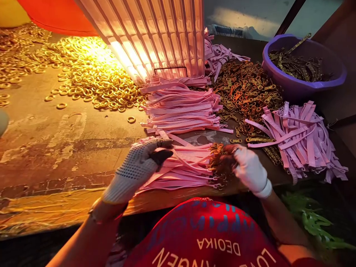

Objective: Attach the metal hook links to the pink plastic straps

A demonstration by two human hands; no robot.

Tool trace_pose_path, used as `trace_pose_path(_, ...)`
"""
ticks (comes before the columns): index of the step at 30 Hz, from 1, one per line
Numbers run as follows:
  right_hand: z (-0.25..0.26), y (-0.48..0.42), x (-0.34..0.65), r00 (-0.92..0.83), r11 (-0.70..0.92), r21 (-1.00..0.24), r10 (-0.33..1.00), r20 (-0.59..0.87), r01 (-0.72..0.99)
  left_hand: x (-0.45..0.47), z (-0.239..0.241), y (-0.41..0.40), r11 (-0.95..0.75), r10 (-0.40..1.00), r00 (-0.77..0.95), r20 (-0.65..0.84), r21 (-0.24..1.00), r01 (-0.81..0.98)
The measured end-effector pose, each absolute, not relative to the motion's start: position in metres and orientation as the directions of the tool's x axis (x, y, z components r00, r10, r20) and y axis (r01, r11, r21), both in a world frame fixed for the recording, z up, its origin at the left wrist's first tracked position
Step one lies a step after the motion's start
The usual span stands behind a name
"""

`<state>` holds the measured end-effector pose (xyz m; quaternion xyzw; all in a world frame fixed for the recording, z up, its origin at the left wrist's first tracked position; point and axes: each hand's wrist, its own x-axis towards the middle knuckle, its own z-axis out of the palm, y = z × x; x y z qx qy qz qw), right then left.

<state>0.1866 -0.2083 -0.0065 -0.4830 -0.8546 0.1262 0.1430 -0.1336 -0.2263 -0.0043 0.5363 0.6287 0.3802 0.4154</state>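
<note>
My left hand (143, 157), in a pale dotted glove with dark fingertips, is closed in a pinch above a pile of pink straps (180, 178). One pink strap runs from its fingertips to the right across the pile. Gold-coloured metal links (217, 157) hang at the right ends of these straps. Beside those ends is my right hand (247, 168), in a white glove, its fingers curled and the dark fingertips blurred. What it grips, if anything, I cannot make out. A second stack of pink straps (183, 107) lies just behind.
Gold rings (102, 85) are heaped at the left under bright light. Ribbed translucent panel (155, 37) stands at the back. Bronze-toned links (247, 92) lie right of the stacks, near a purple basin (303, 83) holding dark metal pieces. More pink straps (303, 137) overhang the right edge.
</note>
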Motion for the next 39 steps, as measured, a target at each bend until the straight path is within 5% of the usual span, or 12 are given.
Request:
trace_pose_path(2,-0.022,-0.184,0.204,-0.397,0.414,-0.246,0.91,0.115,0.877,-0.119,-0.002,-0.231,0.295,0.953,-0.058,-0.296,0.955,-0.024)
trace_pose_path(4,-0.04,-0.163,0.212,-0.328,0.331,-0.053,0.943,0.047,0.942,-0.106,0.003,-0.23,0.442,0.895,0.084,-0.439,0.845,-0.3)
trace_pose_path(6,-0.056,-0.149,0.214,-0.289,0.288,0.056,0.957,0.019,0.956,-0.098,0.009,-0.227,0.555,0.83,0.218,-0.513,0.728,-0.403)
trace_pose_path(12,-0.081,-0.141,0.221,-0.293,0.293,-0.004,0.956,0.033,0.956,-0.095,0.014,-0.226,0.604,0.794,0.307,-0.524,0.63,-0.488)
trace_pose_path(15,-0.081,-0.148,0.223,-0.285,0.304,-0.151,0.949,0.134,0.941,-0.092,0.009,-0.231,0.596,0.803,0.297,-0.517,0.687,-0.415)
trace_pose_path(19,-0.057,-0.174,0.205,-0.237,0.403,-0.585,0.909,0.342,0.704,-0.084,-0.001,-0.238,0.461,0.879,0.265,-0.396,0.846,-0.267)
trace_pose_path(23,-0.02,-0.21,0.163,-0.335,0.408,-0.813,0.899,0.28,0.415,-0.074,-0.009,-0.242,0.171,0.958,0.243,-0.153,0.984,-0.053)
trace_pose_path(27,-0.004,-0.227,0.129,-0.445,0.374,-0.888,0.865,0.23,0.268,-0.063,-0.009,-0.243,-0.022,0.978,0.211,0.003,0.996,0.084)
trace_pose_path(34,0.001,-0.239,0.122,-0.374,0.06,-0.998,0.926,0.062,-0.016,-0.049,0.007,-0.249,0.171,0.985,0.027,-0.169,0.983,-0.066)
trace_pose_path(39,0.002,-0.243,0.14,-0.393,0.323,-0.935,0.886,0.245,0.145,-0.055,0.014,-0.249,0.331,0.932,0.212,-0.295,0.929,-0.163)
